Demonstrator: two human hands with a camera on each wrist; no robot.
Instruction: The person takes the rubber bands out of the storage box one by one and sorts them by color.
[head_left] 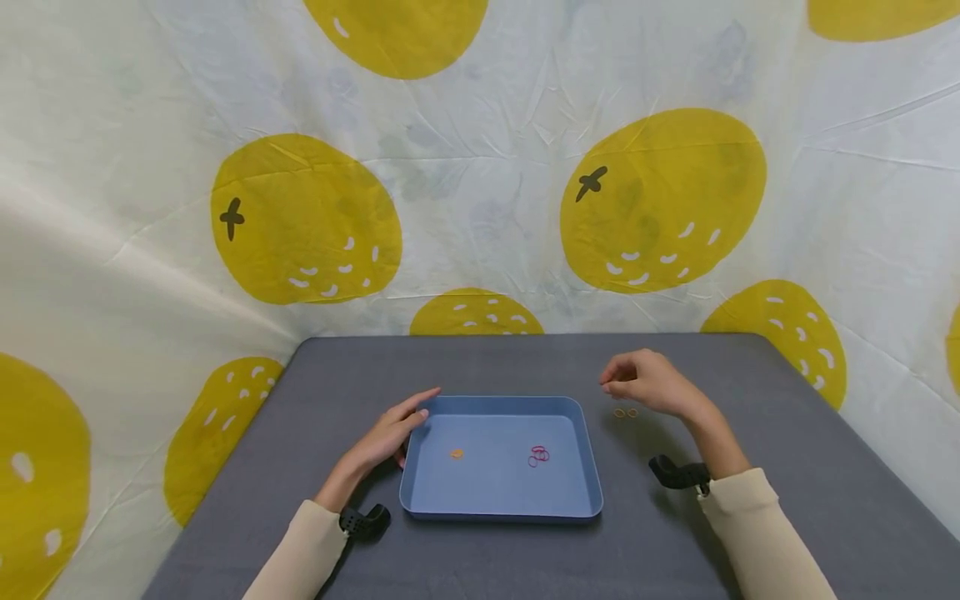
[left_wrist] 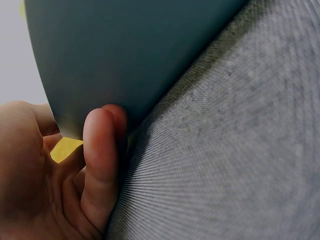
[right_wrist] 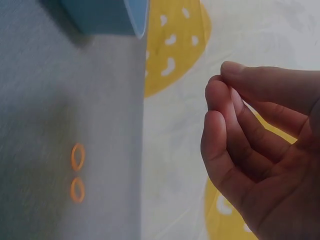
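My left hand [head_left: 390, 433] grips the far left corner of a blue tray [head_left: 502, 510], its thumb at the rim. In the left wrist view, curled fingers [left_wrist: 100, 155] press the tray's outer wall [left_wrist: 115, 55]. Inside the tray lie several red rubber bands [head_left: 538, 456] on the right and an orange rubber band bunch [head_left: 457, 454] on the left. My right hand [head_left: 648, 383] hovers right of the tray, thumb and fingertips [right_wrist: 216, 92] drawn together; nothing shows between them. Just below it in the head view, two small yellow-orange rubber bands [right_wrist: 77, 157] lie side by side on the table.
The table [head_left: 495, 562] has a dark grey cloth surface. Behind it hangs a white curtain [head_left: 480, 208] printed with large yellow fruit. Each wrist wears a black strap-like mount, the left mount [head_left: 365, 523] close to the tray's near left side.
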